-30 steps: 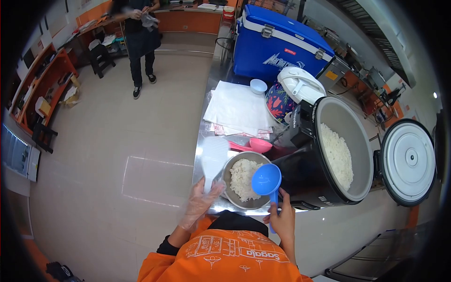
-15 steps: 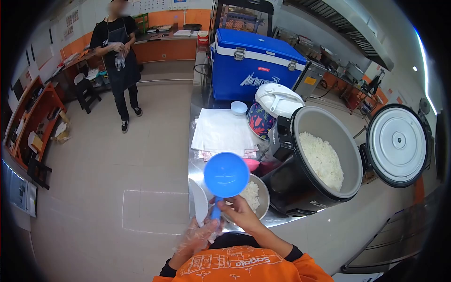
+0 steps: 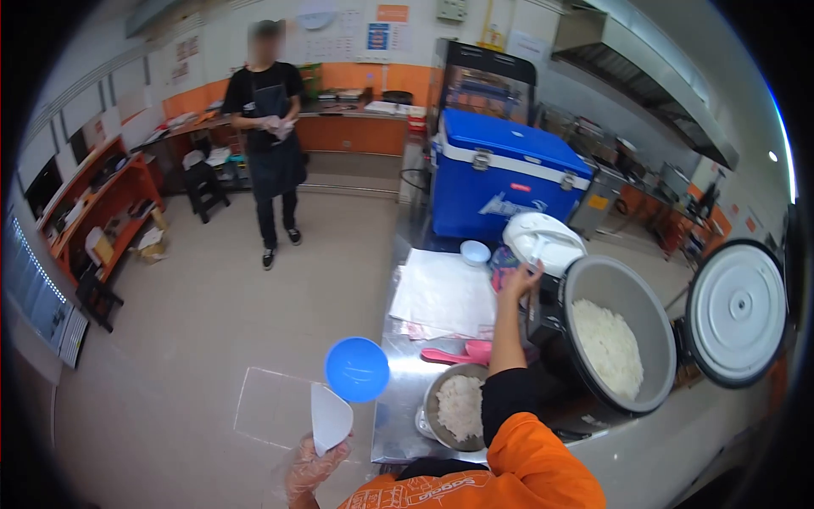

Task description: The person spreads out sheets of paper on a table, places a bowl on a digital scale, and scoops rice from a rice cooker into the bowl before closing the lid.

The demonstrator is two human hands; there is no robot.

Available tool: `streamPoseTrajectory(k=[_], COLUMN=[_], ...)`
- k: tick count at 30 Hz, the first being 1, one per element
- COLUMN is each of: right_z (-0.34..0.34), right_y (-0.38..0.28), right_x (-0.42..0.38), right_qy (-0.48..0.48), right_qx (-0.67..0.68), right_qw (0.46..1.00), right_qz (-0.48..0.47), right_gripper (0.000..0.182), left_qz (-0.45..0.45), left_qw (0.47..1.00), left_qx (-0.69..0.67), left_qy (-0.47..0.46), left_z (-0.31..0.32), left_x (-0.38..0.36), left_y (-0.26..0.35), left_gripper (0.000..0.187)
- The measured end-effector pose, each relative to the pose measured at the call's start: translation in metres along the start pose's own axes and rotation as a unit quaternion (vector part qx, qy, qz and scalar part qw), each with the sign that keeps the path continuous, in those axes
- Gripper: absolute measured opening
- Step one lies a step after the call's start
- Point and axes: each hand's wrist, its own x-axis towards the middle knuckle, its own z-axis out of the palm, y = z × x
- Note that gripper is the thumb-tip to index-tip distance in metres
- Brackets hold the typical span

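Observation:
My left hand, in a clear plastic glove, grips a white rice paddle. A round blue dipper sits right beside the paddle, apparently in the same grip; its handle is hidden. My bare right hand is stretched forward with fingers curled at the handle of a floral rice cooker's white lid. Below my right forearm, a metal bowl contains rice. Next to it stands a big black rice cooker, hinged lid swung back, with white rice inside.
White paper sheets, a small light-blue bowl and a pink scoop lie on the steel table. A blue cooler box stands at the back. Across the floor is a person in an apron.
My right hand has left the blue dipper's handle and reached forward to the white lid. The dipper and paddle have moved left, off the table's edge. The view has shifted.

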Motion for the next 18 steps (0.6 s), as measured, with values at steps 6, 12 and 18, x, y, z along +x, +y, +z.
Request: streamPoseTrajectory(k=[6,12,18], right_z=[-0.009,0.015,-0.014], right_y=[0.062,0.029,0.046], right_x=[0.104,0.090,0.058], right_qy=[-0.050,-0.041,-0.107], right_qx=[0.086,0.078,0.057], right_qw=[0.989,0.992,0.992], right_qz=[-0.112,-0.085,0.017], right_gripper=[0.022,0.038,0.008], left_qz=[0.037,0.068,0.096], left_qw=[0.998,0.996,0.984], left_qx=[0.044,-0.002,-0.061], left_qy=[0.015,0.063,0.133], left_z=[-0.006,0.011,0.014], left_x=[-0.002,0.010,0.030], left_y=[-0.004,-0.001,-0.012], left_gripper=[0.020,0.028,0.042])
